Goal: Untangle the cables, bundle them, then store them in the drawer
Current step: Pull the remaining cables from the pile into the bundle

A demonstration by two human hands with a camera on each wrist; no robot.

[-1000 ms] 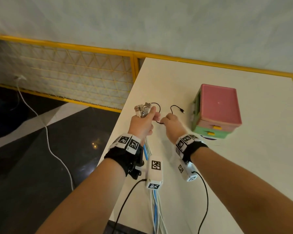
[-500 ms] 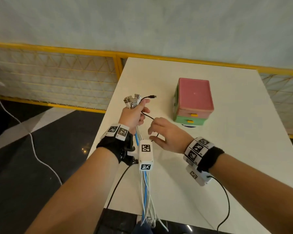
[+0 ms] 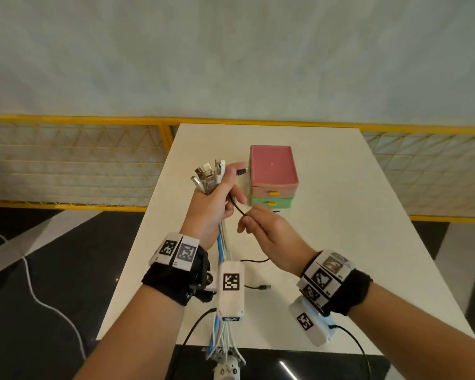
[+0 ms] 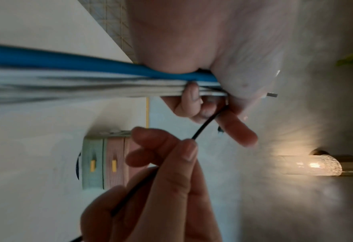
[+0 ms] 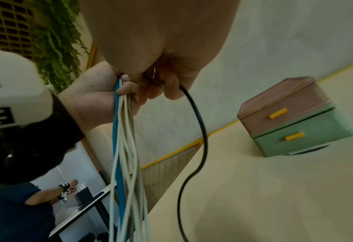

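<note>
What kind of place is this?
Probably an indoor workspace or lab: a plain white table, a yellow-framed mesh barrier beside it, and another person wearing wrist gear at a nearby table.

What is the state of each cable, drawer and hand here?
Cable bundle: held upright, hanging off the table edge.
Black cable: pinched by both hands.
Pink drawer: closed.
Green drawer: closed.
Left hand: grips the bundle.
Right hand: pinches the black cable.

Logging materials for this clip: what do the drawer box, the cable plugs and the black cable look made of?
Drawer box: matte pink and green plastic, yellow handles, probably moulded or printed. Plug ends in the left hand: shiny metal, glinting. Black cable pinched by the right hand: smooth rubbery sheath, bends freely.
</note>
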